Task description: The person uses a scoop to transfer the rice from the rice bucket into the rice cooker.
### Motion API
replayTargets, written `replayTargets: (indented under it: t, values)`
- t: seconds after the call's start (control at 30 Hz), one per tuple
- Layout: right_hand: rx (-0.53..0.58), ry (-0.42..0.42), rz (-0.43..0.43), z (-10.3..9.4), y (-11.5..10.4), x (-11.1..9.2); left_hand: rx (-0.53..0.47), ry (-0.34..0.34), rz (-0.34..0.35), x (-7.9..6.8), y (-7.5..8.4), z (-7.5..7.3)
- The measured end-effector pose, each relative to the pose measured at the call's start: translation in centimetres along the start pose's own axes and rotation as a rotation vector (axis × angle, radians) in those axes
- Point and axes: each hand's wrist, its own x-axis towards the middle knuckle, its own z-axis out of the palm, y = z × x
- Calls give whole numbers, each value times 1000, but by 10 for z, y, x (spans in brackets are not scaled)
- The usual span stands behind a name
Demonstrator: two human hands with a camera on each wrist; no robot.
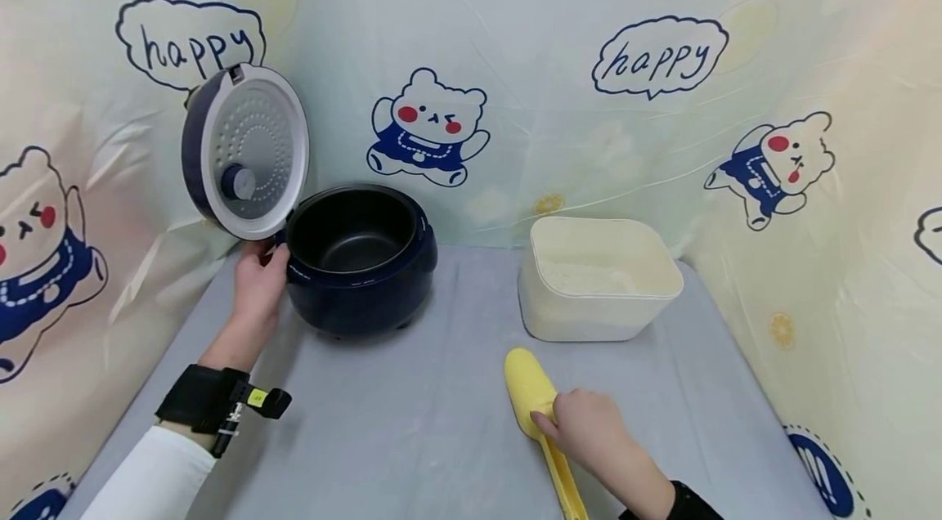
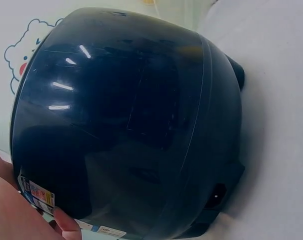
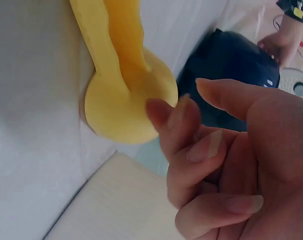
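- Right hand (image 1: 591, 428): thumb and fingers apart, by the yellow scoop (image 1: 528, 391) on the table (image 1: 427, 430).
- Left hand (image 1: 257, 283) touches the dark pot (image 1: 361, 303); its fingers hide, so I can't tell if it grips.
- Best to squeeze the scoop from both sides.

"happy" in two bubbles (image 1: 660, 56) on backdrop (image 1: 545, 13), illegible stickers (image 2: 41, 194) on cooker (image 2: 116, 110)

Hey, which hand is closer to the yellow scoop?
Right. The right hand is right at the yellow scoop, though contact is unclear; the left hand is farther off, at the rice cooker below its open lid.
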Motion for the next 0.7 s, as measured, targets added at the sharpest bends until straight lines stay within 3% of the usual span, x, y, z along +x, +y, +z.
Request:
replayTargets:
  t: [0.47,0.7]
  values:
    - [-10,-119,22,29,-6,-11,-37,36,-4,1,3,5]
    - [-9,-62,79,38,-8,-16,13,38,39,-2,2,6]
